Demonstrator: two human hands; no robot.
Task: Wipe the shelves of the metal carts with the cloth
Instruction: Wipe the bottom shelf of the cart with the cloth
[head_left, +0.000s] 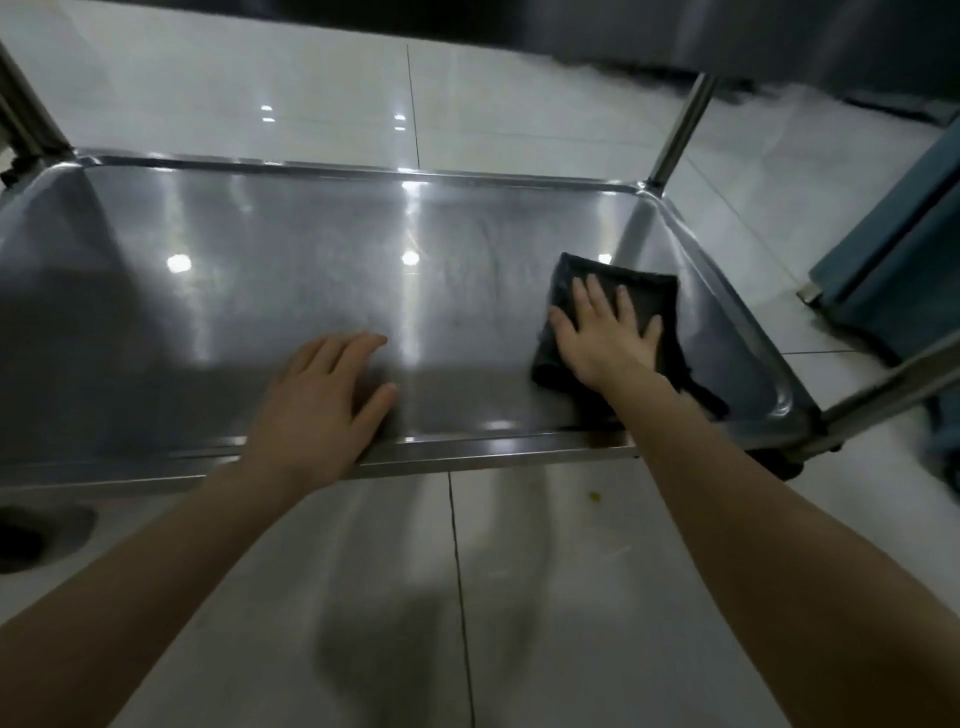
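Observation:
A low stainless steel cart shelf (234, 291) with a raised rim fills the middle of the head view. A folded black cloth (649, 296) lies on its right end, close to the right rim. My right hand (605, 338) presses flat on the cloth, fingers spread. My left hand (322, 400) rests on the shelf's near middle, fingers apart, with nothing in it and its thumb near the front rim.
Metal cart posts rise at the far right corner (680, 130), the near right (893, 384) and the far left (21, 119). A blue cabinet (898, 270) stands to the right. A floor drain (36, 535) sits at lower left. A dark upper shelf edge (519, 26) overhangs the top.

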